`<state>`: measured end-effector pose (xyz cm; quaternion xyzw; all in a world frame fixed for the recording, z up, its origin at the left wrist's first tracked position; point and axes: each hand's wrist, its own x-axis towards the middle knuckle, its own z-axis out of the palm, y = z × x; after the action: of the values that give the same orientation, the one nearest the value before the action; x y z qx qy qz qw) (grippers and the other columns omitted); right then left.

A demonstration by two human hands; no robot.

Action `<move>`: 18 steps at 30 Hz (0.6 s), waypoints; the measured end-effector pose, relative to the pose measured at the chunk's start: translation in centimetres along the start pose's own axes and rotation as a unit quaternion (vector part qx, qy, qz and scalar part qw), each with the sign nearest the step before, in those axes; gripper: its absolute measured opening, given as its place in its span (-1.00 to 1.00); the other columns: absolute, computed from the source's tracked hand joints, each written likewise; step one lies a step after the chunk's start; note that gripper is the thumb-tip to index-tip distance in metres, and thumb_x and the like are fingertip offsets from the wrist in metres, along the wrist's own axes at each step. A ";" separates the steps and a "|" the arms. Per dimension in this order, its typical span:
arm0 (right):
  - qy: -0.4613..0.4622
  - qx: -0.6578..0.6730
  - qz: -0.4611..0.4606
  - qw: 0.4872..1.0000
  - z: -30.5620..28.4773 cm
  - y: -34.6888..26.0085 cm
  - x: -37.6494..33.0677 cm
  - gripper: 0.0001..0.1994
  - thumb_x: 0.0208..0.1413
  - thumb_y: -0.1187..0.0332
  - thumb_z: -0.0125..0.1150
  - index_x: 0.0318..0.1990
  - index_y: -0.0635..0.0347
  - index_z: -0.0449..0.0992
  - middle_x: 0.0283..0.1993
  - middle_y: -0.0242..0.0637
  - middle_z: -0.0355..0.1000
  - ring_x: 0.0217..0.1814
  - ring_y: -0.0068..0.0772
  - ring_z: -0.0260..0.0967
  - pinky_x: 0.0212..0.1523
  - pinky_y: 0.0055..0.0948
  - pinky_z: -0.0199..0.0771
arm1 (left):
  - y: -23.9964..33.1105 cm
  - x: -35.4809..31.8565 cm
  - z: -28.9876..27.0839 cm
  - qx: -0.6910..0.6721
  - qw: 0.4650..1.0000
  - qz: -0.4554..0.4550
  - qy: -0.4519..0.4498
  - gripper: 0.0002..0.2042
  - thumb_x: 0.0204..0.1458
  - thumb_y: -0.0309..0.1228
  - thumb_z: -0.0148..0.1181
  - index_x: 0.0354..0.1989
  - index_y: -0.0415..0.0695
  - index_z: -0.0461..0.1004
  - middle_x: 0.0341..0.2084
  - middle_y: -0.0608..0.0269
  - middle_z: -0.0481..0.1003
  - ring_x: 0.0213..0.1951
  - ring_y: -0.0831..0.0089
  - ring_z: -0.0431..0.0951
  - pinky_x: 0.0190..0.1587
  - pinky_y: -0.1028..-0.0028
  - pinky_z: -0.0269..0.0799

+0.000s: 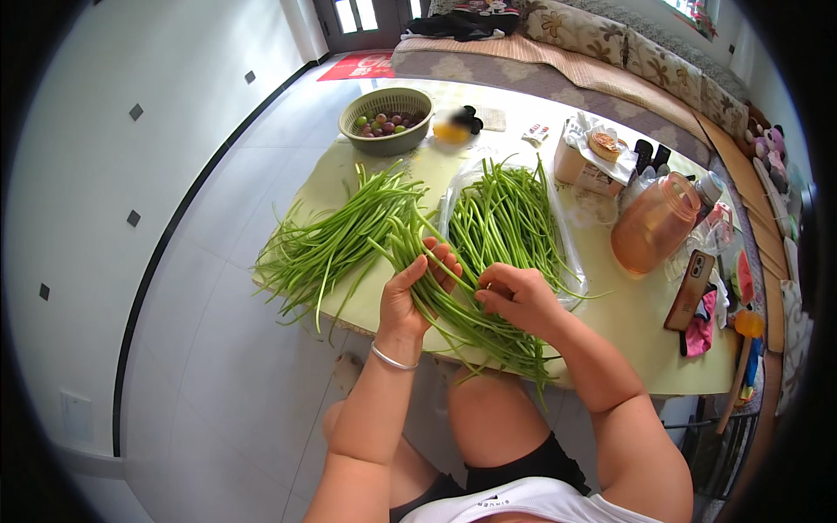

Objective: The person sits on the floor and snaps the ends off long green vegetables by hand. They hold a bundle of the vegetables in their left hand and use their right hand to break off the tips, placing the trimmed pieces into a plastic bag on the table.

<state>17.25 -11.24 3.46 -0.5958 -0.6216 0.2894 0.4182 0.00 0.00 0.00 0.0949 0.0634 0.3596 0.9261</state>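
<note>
A bunch of long, thin green vegetable stems [408, 240] lies across my left hand [418, 283], with the thumb and curled fingers closed about it. The bunch's lower ends trail over the near table edge toward my lap. At its right side, my right hand [521, 296] has its thumb and fingers pinched together on the stems; the exact ones between the fingertips are hard to make out. A loose pile of stems [340, 228] spreads on the table to the left. Behind my right hand, another heap of stems [506, 209] rests on a clear plastic bag [571, 253].
On the pale yellow table [628, 340], a green colander [357, 144] of grapes stands far left. To the right are a tissue box [588, 170], a pink-orange jug [649, 231], a bottle [708, 187] and a phone [690, 289]. A patterned sofa [602, 39] lines the far side.
</note>
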 end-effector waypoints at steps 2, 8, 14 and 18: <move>0.005 -0.045 -0.023 0.999 0.2 -0.2 0.0 -0.83 0.07 0.35 0.27 -0.25 0.19 0.45 -0.52 -0.20 0.46 -0.53 -0.25 0.42 -0.48 -0.38 0.40 | -0.2 -0.3 1.2 0.027 0.999 0.002 0.042 -0.78 0.05 -0.51 0.23 -0.12 -0.18 0.44 -0.23 0.10 0.56 -0.13 0.22 0.56 0.04 0.21 0.48; -0.020 -0.067 -0.061 0.996 -0.1 -0.8 0.1 -0.83 0.06 0.34 0.28 -0.25 0.17 0.46 -0.53 -0.21 0.45 -0.54 -0.21 0.41 -0.49 -0.35 0.38 | 0.1 -0.4 0.5 0.057 0.996 -0.027 0.058 -0.89 0.08 -0.48 0.19 -0.23 -0.18 0.50 -0.23 0.06 0.55 -0.14 0.22 0.56 0.04 0.21 0.47; 0.105 -0.201 -0.062 0.972 -1.4 0.7 0.9 -0.84 0.08 0.24 0.26 -0.24 0.08 0.57 -0.37 -0.26 0.40 -0.41 -0.26 0.42 -0.38 -0.33 0.44 | 0.4 -0.2 -0.8 0.046 0.999 0.001 -0.002 -0.84 0.14 -0.49 0.11 -0.14 -0.25 0.46 -0.33 0.10 0.51 -0.16 0.24 0.53 0.00 0.22 0.51; -0.020 -0.263 -0.098 0.959 -2.4 1.5 1.3 -0.74 0.05 0.15 0.29 -0.16 0.04 0.58 -0.16 -0.24 0.36 -0.09 -0.22 0.38 -0.14 -0.31 0.43 | 1.4 -0.5 0.2 -0.041 0.999 -0.002 -0.028 -0.67 0.16 -0.51 0.07 0.09 -0.30 0.26 -0.37 0.17 0.42 -0.27 0.31 0.48 -0.06 0.23 0.53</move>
<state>20.20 -10.16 3.55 -0.6148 -0.7396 0.0848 0.2603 -1.23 0.63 0.52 0.0666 0.0229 0.3577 0.9312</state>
